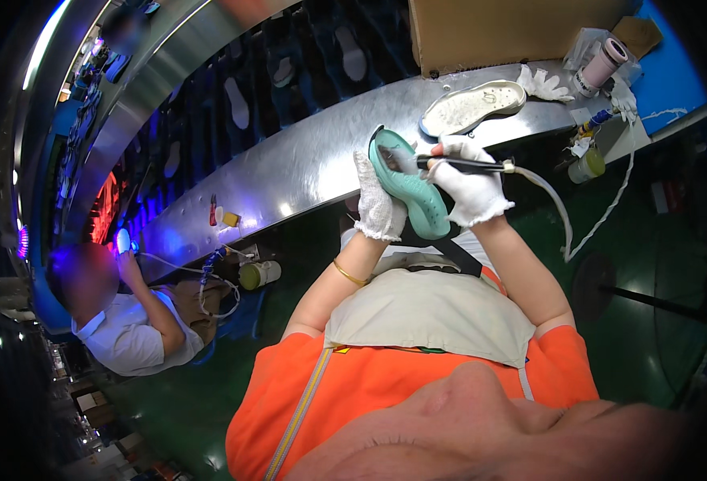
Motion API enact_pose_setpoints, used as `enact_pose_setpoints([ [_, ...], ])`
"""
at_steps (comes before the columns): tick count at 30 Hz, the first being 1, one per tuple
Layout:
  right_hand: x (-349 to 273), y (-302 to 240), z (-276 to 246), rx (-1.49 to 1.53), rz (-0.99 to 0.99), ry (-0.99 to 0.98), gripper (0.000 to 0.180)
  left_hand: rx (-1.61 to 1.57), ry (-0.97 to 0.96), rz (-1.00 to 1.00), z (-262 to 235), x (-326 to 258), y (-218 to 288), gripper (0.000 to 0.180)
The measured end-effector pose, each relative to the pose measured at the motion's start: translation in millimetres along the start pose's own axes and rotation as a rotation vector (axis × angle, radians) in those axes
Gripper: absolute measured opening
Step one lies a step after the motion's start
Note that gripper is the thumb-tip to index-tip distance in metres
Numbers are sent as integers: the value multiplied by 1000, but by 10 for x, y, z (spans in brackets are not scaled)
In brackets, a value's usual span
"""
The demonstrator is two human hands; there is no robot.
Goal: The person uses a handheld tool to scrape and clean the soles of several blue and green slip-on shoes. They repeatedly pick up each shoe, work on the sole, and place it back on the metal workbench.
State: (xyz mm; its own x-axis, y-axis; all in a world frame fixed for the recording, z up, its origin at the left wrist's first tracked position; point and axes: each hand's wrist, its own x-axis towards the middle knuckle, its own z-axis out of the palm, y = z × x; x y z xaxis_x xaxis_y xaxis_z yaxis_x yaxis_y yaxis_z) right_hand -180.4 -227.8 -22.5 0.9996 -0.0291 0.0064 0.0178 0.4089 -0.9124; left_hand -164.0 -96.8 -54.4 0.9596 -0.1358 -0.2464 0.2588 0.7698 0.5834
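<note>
**Desk:** Fingers first: what are they doing?

**Photographer:** Gloved fingers (450, 148) of the right hand (470, 188) are pinched around a black pen-like tool (458, 164), its tip pressed into the hollow of a teal shoe sole (410, 188). A pale hose (558, 212) trails from the tool's rear toward the bench edge. The left hand (377, 204), also in a white glove, is wrapped around the sole from its left side, tilting it up above the person's lap.

**Desk:** And around them, in the head view?

**Photographer:** Just beyond lies a white sole (474, 106) on the curved steel bench (289, 168), with spare white gloves (544, 84) and a pink-capped roll (602, 62) near it. A small yellow-green jar (587, 164) hangs at the bench edge. A cardboard box (514, 28) stands behind. At far left, a co-worker in a white shirt (129, 337) bends over a blue-lit piece.

**Desk:** How is this done well?

**Photographer:** By my reading, a firm left grip, a light tool tip following the rim, and slack in the hose so it doesn't tug.
</note>
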Motion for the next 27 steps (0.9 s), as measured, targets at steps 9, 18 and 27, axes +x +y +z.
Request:
enact_pose_setpoints([
  [9, -133, 88, -50, -256, -166, -188, 17, 33, -18, -136, 5, -3, 138, 78],
  [18, -360, 30, -70, -390, -254, -181, 16, -26, -288, -337, -116, -26, 257, 87],
  [27, -439, 143, -277, -280, -224, -214, 10, 123, -209, -398, -135, -302, 45, 86],
])
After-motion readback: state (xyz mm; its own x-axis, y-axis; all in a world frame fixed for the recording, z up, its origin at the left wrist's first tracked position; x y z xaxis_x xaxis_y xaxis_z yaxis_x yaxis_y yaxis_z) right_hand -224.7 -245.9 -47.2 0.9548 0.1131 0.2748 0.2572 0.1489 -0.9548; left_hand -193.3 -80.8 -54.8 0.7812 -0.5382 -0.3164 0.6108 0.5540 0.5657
